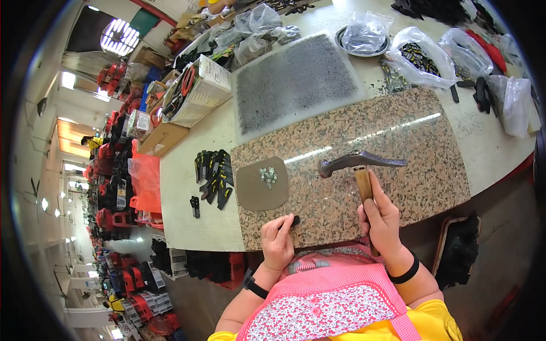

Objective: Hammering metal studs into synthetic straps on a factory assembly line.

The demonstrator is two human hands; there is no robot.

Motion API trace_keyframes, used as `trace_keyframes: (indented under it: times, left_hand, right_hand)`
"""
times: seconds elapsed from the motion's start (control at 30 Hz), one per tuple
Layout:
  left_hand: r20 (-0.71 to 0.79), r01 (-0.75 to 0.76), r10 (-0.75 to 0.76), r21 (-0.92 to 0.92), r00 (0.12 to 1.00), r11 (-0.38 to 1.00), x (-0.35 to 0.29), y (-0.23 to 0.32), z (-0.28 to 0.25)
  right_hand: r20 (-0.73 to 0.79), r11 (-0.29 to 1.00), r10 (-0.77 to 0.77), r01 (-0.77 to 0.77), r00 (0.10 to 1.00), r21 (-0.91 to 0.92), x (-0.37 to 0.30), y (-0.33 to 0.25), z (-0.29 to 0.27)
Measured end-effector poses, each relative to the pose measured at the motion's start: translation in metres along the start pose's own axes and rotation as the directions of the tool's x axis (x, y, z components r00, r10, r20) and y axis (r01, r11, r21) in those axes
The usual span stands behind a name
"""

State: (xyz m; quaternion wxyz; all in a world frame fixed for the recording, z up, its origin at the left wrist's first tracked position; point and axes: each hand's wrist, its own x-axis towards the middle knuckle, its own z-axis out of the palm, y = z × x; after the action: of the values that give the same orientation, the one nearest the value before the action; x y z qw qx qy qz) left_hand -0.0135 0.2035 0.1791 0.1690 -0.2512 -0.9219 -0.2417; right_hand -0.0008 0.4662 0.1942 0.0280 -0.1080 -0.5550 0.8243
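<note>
My right hand (380, 219) is wrapped round the wooden handle of a hammer (364, 184). Its dark metal head, with one long tapering end, is raised above the speckled granite slab (335, 199). Near the slab's front edge, my left hand (278, 241) pinches a small black piece (295, 220) between thumb and fingertips; what kind of piece it is, I cannot make out. To the left on the slab lies a brown-grey pad (250, 190) bearing a small heap of metal nuts or eyelets (268, 177). Beyond the slab's left edge sits a pile of black-and-yellow parts (215, 173).
One small black part (195, 207) lies apart from the pile. Behind the slab is a dark, worn mat (296, 79). A metal bowl (371, 52) and a plastic bag of black-and-yellow parts (421, 59) stand at the back right. A cardboard box (207, 94) stands back left.
</note>
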Motion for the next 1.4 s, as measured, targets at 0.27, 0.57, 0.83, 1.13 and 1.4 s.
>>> trace_keyframes:
  times: [0.27, 0.57, 0.83, 1.13, 1.4]
  left_hand:
    - [0.000, -0.031, 0.031, 0.015, 1.000, 0.999, -0.002, -0.004, 0.000]
    - [0.241, 0.300, -0.327, 0.140, 0.914, 0.943, 0.023, -0.042, -0.022]
    - [-0.073, 0.233, -0.234, -0.028, 0.969, 0.972, 0.049, -0.049, -0.025]
    - [0.036, 0.070, -0.065, -0.159, 0.997, 0.985, 0.012, -0.021, -0.015]
    - [0.035, 0.153, -0.149, -0.122, 0.988, 0.981, 0.022, -0.035, -0.023]
  right_hand:
    - [0.043, 0.999, -0.032, 0.032, 0.999, 0.011, 0.004, 0.001, -0.004]
    - [-0.015, 0.998, -0.050, 0.050, 0.999, 0.029, -0.002, 0.005, -0.007]
    - [-0.083, 0.997, -0.022, 0.016, 0.996, -0.078, 0.004, -0.002, 0.003]
    - [-0.097, 0.995, 0.030, -0.040, 0.995, -0.097, 0.003, 0.003, 0.004]
    - [-0.101, 0.990, 0.079, -0.090, 0.992, -0.111, 0.009, -0.003, 0.004]
